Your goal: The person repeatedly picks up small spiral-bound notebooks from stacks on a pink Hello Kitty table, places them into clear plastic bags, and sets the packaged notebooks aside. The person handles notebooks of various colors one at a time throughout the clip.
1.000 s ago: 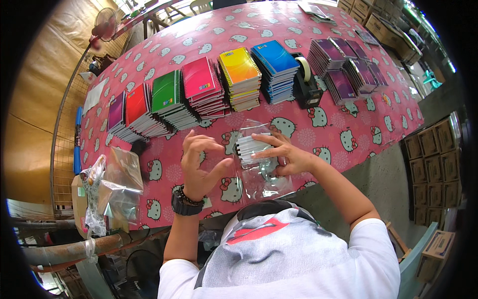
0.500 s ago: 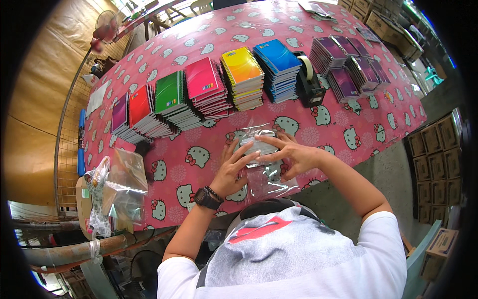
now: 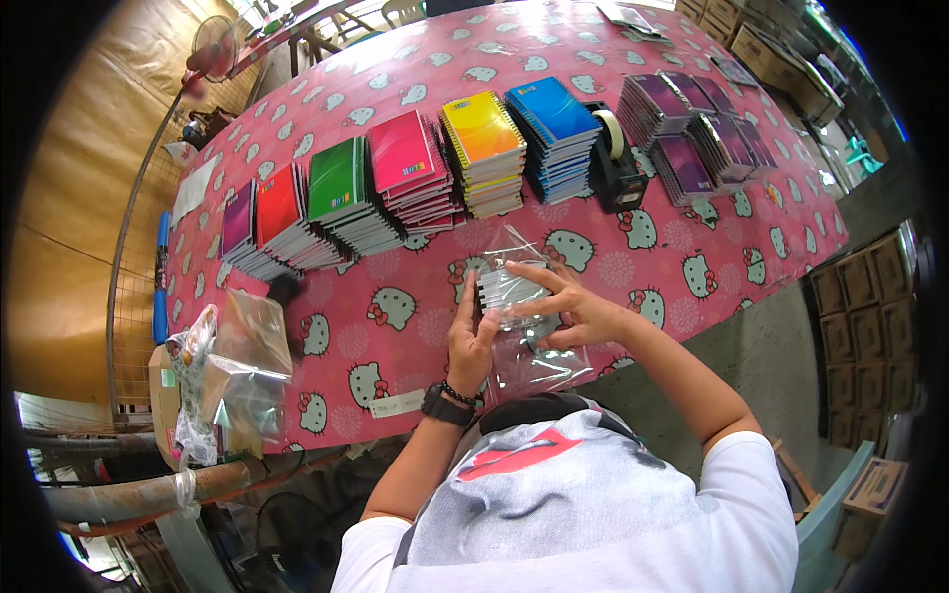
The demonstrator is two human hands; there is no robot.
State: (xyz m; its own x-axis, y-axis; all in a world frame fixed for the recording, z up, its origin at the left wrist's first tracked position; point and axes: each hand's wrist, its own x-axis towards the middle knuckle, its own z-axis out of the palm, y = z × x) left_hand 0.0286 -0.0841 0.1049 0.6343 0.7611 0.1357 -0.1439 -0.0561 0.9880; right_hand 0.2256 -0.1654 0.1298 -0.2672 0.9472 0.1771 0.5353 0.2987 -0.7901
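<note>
On the table before me lies a notebook stack in a clear plastic bag. It shows a pale top and dark binding marks along its left edge. The bag's loose, shiny end spreads toward my body. My left hand grips the stack's left side, fingers along the edge and thumb at the near corner. My right hand rests over the top and right side, fingers spread on the plastic, with some fingertips hidden. A paper slip lies near my left wrist.
Beyond my hands stands a row of spiral notebook stacks, among them green, yellow and blue. A black tape dispenser adjoins the blue stack; purple notebooks sit farther right. Clear plastic bags lie at the table's left edge.
My left hand has drawn back from the top to the stack's left side, uncovering the binding edge. The right hand stays on the plastic. The paper slip has come into fuller view.
</note>
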